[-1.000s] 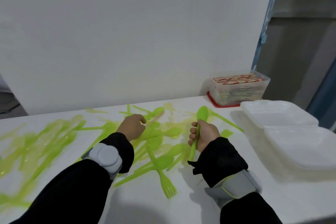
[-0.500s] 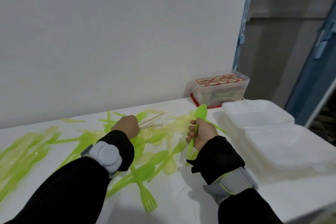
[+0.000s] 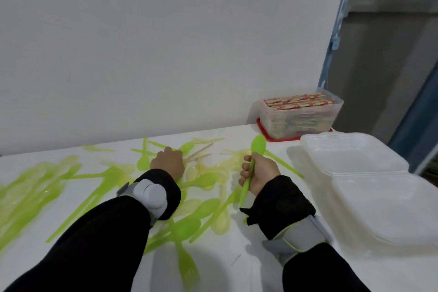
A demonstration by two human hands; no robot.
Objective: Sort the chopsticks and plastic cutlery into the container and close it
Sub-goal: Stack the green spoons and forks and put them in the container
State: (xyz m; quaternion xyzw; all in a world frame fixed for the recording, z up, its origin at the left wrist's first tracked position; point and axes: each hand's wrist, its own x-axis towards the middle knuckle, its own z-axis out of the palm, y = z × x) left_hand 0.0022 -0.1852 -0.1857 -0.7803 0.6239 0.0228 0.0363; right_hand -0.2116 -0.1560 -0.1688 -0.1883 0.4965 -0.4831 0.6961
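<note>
Green and pale yellow plastic spoons and forks [image 3: 203,206] lie scattered over the white table [image 3: 237,268]. My left hand [image 3: 167,163] is curled over the pile, its fingers closed on the near ends of two wooden chopsticks [image 3: 200,152] that stick out to the right. My right hand [image 3: 258,175] grips a green spoon [image 3: 258,145] by the handle, bowl up, above the table. An open white clamshell container [image 3: 350,161] lies to the right of that hand, with nothing in it.
A clear tub of paper-wrapped chopsticks [image 3: 301,114] stands on a red lid at the back right, against the wall. A green fork [image 3: 187,265] lies near the front edge. More cutlery spreads out to the far left [image 3: 30,187].
My head has turned, shifting the view. The left hand has closed on the chopsticks in the pile. The right hand keeps the green spoon upright in much the same place.
</note>
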